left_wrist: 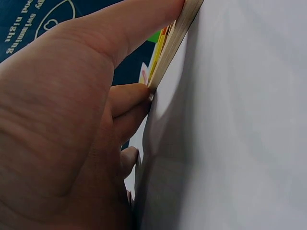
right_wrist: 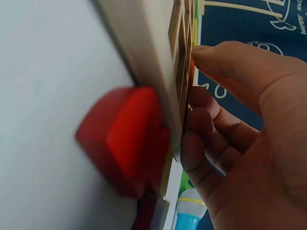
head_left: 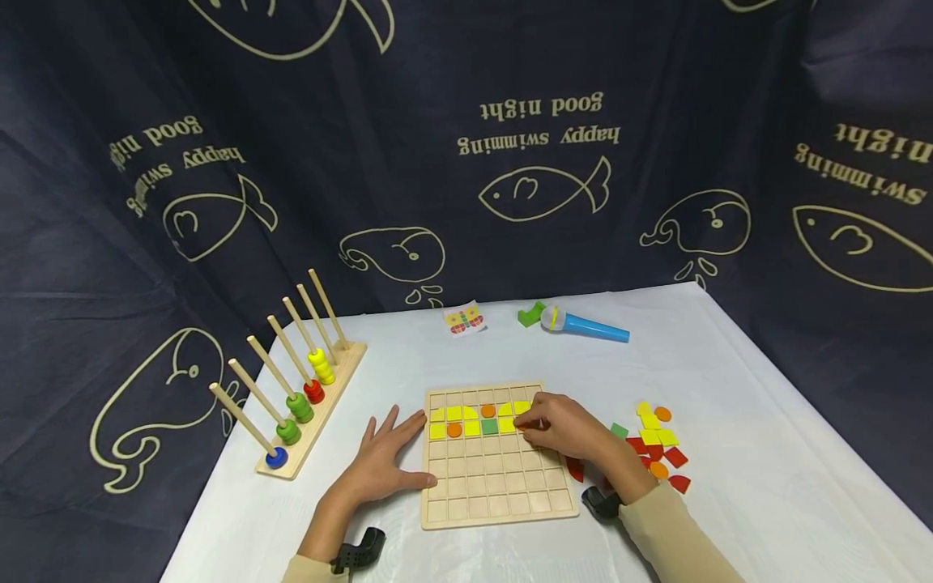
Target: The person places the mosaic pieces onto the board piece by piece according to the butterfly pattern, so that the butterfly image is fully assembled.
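A square wooden grid board (head_left: 477, 486) lies on the table, its upper rows bearing yellow tiles (head_left: 436, 431), orange discs (head_left: 487, 411) and a green square (head_left: 489, 427). My left hand (head_left: 382, 463) is spread at the board's left edge; its thumb and fingertips touch the rim, as the left wrist view shows too. Over the board's upper right, my right hand (head_left: 564, 425) has curled fingers and pinches an orange disc (right_wrist: 192, 69) at the second row. Its fingers hide most of that disc and the cells beneath.
Loose red, yellow, orange and green tiles (head_left: 676, 457) lie right of the board, some behind the right forearm. A wooden bead-peg rack (head_left: 313, 445) stands at left. Toward the back are a butterfly card (head_left: 464, 319), a green block (head_left: 530, 314) and a blue toy microphone (head_left: 594, 328).
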Tool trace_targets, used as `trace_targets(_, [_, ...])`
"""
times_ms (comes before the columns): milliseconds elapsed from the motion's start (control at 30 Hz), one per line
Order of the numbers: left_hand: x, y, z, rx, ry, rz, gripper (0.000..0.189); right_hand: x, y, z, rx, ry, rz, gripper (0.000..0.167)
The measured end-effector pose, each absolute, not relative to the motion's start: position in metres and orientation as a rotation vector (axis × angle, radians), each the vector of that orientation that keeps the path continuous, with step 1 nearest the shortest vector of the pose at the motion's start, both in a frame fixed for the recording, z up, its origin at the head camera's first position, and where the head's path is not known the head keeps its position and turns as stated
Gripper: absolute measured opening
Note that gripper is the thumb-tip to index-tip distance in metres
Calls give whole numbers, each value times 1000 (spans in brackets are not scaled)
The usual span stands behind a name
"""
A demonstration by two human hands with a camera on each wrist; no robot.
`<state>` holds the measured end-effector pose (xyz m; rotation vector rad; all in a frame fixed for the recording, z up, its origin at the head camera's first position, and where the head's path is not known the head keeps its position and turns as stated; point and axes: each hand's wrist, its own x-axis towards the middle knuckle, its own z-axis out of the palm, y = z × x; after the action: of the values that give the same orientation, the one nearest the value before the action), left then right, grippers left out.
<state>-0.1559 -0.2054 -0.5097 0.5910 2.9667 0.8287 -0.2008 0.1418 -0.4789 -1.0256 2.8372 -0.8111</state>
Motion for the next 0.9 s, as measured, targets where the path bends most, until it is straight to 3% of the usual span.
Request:
trace_targets(467, [-156,-207,-513,602,2980,825,105,-198,165,-476,-843,2815,-947,23])
trace_targets(900, [-157,-205,-512,601,2970,814,105,-183,221,-476,-557,2897,-893,26])
